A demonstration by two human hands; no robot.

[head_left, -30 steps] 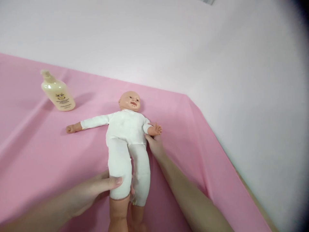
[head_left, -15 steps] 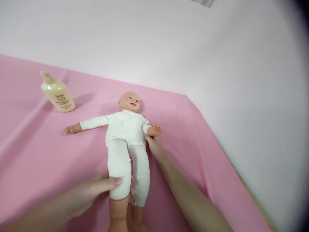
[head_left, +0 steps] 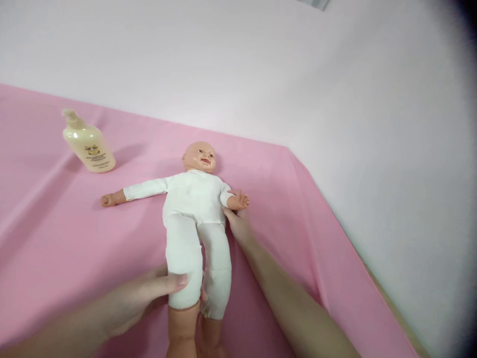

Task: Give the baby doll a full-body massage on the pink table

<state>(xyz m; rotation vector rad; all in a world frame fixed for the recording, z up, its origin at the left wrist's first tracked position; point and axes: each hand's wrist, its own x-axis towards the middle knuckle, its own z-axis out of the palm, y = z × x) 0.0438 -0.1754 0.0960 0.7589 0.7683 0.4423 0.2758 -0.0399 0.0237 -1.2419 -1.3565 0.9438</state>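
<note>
A baby doll (head_left: 194,196) with a white cloth body and bare plastic head, hands and lower legs lies face up, its head away from me. My left hand (head_left: 158,288) is wrapped round the doll's leg on the left, thumb on top and fingers underneath, with fingertips showing between the legs. At the doll's side, my right hand (head_left: 238,223) grips by its arm on the right. Its thumb touches the white sleeve, while the other fingers are mostly hidden behind the doll's arm. The doll's other arm stretches out to the left.
A pale yellow pump bottle (head_left: 91,146) with a printed label stands at the left, beyond the doll's outstretched arm. Pink cloth (head_left: 283,199) with folds covers the table, whose edge runs down the right side. A white wall (head_left: 223,59) rises behind.
</note>
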